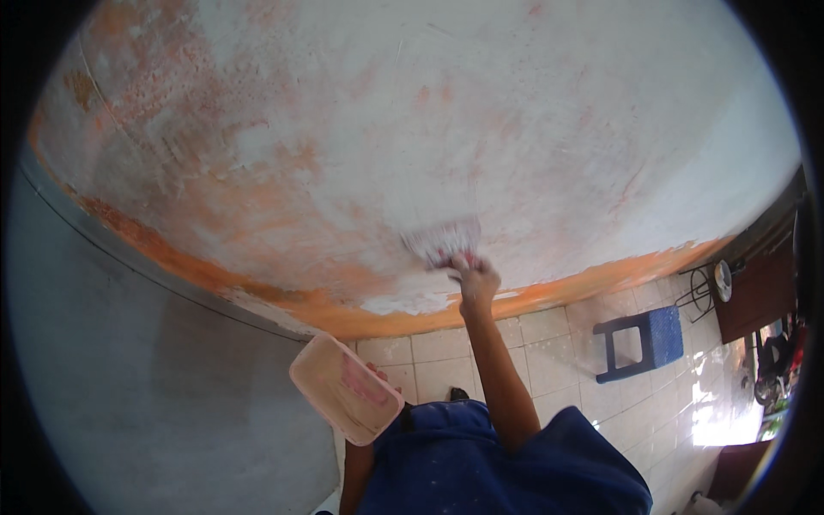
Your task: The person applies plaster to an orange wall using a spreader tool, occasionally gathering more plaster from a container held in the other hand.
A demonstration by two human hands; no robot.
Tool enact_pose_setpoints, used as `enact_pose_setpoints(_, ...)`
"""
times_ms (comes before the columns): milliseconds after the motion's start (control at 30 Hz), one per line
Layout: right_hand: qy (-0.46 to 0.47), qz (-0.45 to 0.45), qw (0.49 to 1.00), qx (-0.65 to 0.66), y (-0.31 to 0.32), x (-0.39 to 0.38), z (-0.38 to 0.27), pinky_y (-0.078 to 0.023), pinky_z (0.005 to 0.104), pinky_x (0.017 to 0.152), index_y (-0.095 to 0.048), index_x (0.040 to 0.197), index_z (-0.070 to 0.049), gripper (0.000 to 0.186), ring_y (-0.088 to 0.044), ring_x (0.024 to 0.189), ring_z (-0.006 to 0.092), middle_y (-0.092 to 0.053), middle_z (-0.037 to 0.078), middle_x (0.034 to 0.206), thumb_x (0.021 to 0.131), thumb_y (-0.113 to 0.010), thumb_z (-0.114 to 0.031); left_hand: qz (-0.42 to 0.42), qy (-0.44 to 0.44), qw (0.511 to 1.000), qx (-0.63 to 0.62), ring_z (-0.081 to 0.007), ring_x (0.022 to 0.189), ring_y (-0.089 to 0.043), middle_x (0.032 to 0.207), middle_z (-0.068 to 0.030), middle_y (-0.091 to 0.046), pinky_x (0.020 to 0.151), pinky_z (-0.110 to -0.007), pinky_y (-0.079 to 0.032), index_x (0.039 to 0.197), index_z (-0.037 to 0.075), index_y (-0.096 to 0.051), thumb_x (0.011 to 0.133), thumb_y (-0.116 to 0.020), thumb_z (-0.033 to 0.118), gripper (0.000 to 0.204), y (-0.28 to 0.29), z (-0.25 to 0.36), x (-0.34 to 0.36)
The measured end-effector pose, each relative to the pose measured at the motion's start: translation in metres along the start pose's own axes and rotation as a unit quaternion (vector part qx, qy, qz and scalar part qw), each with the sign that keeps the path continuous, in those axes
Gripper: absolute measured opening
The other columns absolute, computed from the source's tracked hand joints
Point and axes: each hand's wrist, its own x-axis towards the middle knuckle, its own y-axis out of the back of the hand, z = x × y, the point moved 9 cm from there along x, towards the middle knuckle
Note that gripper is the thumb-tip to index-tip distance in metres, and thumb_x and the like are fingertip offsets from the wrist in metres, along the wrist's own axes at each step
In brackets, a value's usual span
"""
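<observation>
My right hand (477, 283) is closed round the grip of a wide, fan-shaped flat tool (442, 240), whitish with some red near my fingers. Motion streaks it, and I cannot tell whether it is a brush or a scraper. Its broad end lies at the wall (515, 154), which is coated unevenly in white over orange. Low on the left, my left hand (378, 372) holds a pink rectangular plastic tub (307, 365) at its right side, mostly hidden by it. Inside the tub are a pale beige layer and a pinkish patch.
A bare orange strip (206, 273) runs along the wall's foot. A grey surface (215, 412) fills the lower left. Pale floor tiles (549, 365) carry a blue plastic stool (663, 336) at the right. Beyond it stand a black metal stand (699, 292) and brown furniture (755, 292).
</observation>
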Motion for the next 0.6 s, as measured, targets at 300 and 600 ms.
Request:
enact_pose_setpoints(300,-0.146,0.029,0.988,-0.041,0.155,-0.037,0.093,-0.050,0.0274,0.061,-0.058,0.094,0.000,0.019,-0.060,0.071,0.0173,-0.061,0.008,0.083,0.077,-0.063,-0.007,0.036,0.003,0.999,-0.001,-0.0275,0.123,-0.029,0.129,-0.0082,-0.036,0.100,-0.060,-0.012,0.130,0.013,-0.032,0.080,-0.046,0.053,0.065,0.020,-0.007,-0.007)
enact_pose_setpoints(600,0.043,-0.023,0.996,0.075,0.041,0.034,-0.082,-0.052,0.0269,0.055,-0.055,0.090,0.002,0.015,-0.060,0.071,0.0190,-0.059,0.011,0.085,0.077,-0.062,-0.001,0.039,0.020,0.999,0.018,-0.0327,0.115,-0.037,0.126,-0.0122,-0.038,0.095,-0.062,-0.025,0.128,0.015,-0.035,0.080,-0.050,0.049,0.061,0.037,-0.010,-0.004)
